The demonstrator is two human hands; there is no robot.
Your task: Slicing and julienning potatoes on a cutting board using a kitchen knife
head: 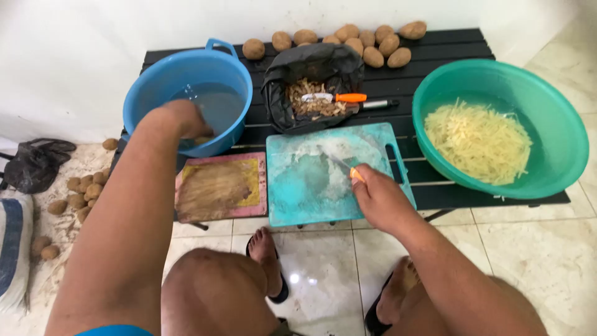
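In the round blue plastic basin (186,81) the left hand (186,118) closes on a peeled potato (202,138), while the right hand (382,196) clamps an orange-handled knife (348,169) over the teal cutting board (305,180), ready for slicing.

A low black slatted table (435,59) carries a blue basin (158,78), a green basin (559,137), a teal cutting board (298,193), a pink board (221,190), a black bag (311,65) and unpeeled potatoes (373,40).
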